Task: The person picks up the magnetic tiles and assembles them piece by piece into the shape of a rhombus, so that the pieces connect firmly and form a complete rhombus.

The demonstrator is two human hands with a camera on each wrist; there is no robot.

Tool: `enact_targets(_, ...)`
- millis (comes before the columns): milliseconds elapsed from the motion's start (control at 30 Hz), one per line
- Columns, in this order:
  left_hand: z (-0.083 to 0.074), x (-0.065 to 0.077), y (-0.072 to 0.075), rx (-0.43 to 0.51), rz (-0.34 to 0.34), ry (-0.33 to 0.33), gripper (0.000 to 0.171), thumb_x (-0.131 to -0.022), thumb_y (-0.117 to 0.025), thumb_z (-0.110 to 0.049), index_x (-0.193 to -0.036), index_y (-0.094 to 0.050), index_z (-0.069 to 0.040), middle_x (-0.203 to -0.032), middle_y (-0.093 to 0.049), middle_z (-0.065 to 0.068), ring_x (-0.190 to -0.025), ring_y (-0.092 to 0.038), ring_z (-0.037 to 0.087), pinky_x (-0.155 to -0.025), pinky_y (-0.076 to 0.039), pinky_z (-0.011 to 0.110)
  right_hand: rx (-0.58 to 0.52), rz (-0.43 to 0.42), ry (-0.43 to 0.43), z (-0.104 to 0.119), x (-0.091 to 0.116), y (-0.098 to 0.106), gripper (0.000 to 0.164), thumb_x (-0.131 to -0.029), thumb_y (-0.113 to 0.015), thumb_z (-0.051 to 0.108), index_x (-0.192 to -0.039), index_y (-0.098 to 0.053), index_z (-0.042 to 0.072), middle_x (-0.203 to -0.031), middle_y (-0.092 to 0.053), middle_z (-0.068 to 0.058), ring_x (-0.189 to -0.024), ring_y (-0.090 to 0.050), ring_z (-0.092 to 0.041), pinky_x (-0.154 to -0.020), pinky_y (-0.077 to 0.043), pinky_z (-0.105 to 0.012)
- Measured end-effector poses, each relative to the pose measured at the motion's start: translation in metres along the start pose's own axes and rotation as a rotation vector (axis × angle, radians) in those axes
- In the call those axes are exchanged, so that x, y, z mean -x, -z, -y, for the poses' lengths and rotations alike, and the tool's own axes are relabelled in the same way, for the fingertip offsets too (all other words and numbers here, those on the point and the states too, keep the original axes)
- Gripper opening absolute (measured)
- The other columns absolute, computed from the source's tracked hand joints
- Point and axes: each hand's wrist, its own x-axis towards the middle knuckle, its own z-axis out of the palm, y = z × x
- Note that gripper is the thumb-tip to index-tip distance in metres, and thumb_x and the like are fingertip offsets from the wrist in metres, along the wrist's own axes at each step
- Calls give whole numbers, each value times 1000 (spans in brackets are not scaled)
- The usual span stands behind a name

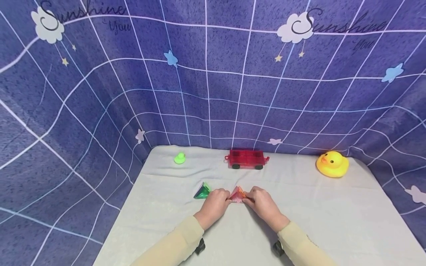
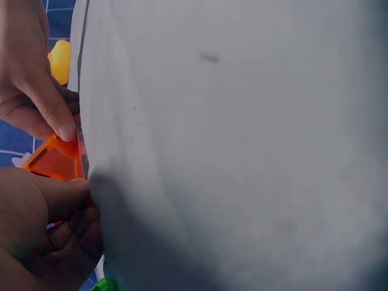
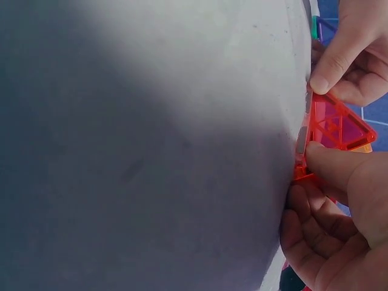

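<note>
A small pyramid of translucent red and orange magnetic tiles (image 1: 237, 195) stands on the pale cloth between both hands. My left hand (image 1: 215, 204) pinches its left lower corner, and my right hand (image 1: 264, 207) pinches the right one. In the left wrist view an orange triangular tile (image 2: 56, 160) leans up from the cloth. From the right wrist a red-framed triangular tile (image 3: 341, 124) shows, with thumbs pressing near its base edge. Just left of my left hand sits a second pyramid, of green and dark tiles (image 1: 202, 191), partly hidden by that hand.
Behind the hands is a red toy wagon (image 1: 246, 159) with black wheels. A small green duck (image 1: 180, 158) sits at the back left, a larger yellow duck (image 1: 332, 164) at the back right. Blue patterned fabric (image 1: 219, 85) rises behind the table's far edge.
</note>
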Motion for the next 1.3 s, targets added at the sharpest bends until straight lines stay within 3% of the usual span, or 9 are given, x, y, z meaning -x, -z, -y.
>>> enact_targets(133, 0, 1, -1, -31, -10, -12, 28, -89, -83, -15, -72, -61, -14, -68, -57, -1, -66, -61, 18, -60, -49, 33, -17, 38, -10, -1, -1, 1, 14, -81, -90, 12, -87, -78, 9, -72, -53, 5, -62, -50, -7, -58, -48, -29)
enact_targets(300, 0, 2, -2, -69, -23, -23, 21, -88, -83, -14, -79, -65, -11, -71, -59, 0, -67, -63, 19, -59, -50, 34, -47, 100, -28, -2, -2, 3, 24, -82, -90, 12, -102, -80, 7, -77, -57, 7, -65, -50, -6, -62, -48, -28)
enact_targets(500, 0, 4, -1, -59, -37, -16, 18, -88, -83, -12, -81, -66, -10, -72, -59, 0, -65, -62, 18, -58, -50, 33, -58, 134, -44, -1, -4, 8, 24, -86, -88, 22, -104, -78, 9, -78, -57, 10, -68, -50, -7, -65, -46, -29)
enact_targets(633, 0, 3, 8, -69, -52, -42, 17, -86, -81, -9, -82, -64, -10, -72, -60, 0, -64, -63, 19, -58, -51, 34, -93, 131, -92, 0, -6, 12, 32, -97, -76, 36, -114, -76, 9, -94, -70, 2, -86, -66, -15, -81, -55, -39)
enact_targets(733, 3, 0, 24, -75, -92, -84, 12, -85, -77, -4, -89, -66, -8, -76, -64, 2, -68, -67, 22, -61, -54, 37, -134, 132, -117, -1, -10, 15, 35, -105, -64, 36, -125, -74, 9, -113, -74, -3, -107, -70, -22, -97, -53, -45)
enact_targets(900, 27, -11, 57, -38, -141, -129, 23, -84, -70, 4, -105, -72, -4, -99, -72, 9, -91, -70, 28, -82, -58, 41, -163, 136, -68, -4, -19, 16, 32, -104, -63, 13, -136, -67, 7, -121, -71, -5, -114, -67, -23, -101, -50, -47)
enact_targets(1033, 59, -17, 78, 3, -117, -89, 36, -81, -67, 13, -113, -72, -3, -110, -72, 10, -104, -68, 30, -95, -54, 42, -113, 121, 49, -10, -25, 13, 47, -94, -70, -5, -139, -63, 5, -122, -68, -8, -112, -67, -25, -98, -52, -48)
enact_targets(1167, 88, -15, 86, 21, -6, -53, 48, -81, -65, 19, -123, -70, -5, -119, -70, 9, -114, -66, 31, -103, -49, 43, -85, 141, 167, -15, -30, 9, 53, -91, -71, -12, -140, -63, 7, -131, -65, -11, -122, -63, -29, -104, -49, -49)
enact_targets(1300, 107, -8, 84, 27, 144, -85, 59, -84, -63, 21, -135, -65, -9, -129, -65, 10, -122, -61, 33, -109, -44, 46, -104, 190, 249, -16, -34, 7, 54, -88, -68, -16, -137, -65, 7, -134, -63, -16, -125, -60, -33, -106, -47, -50)
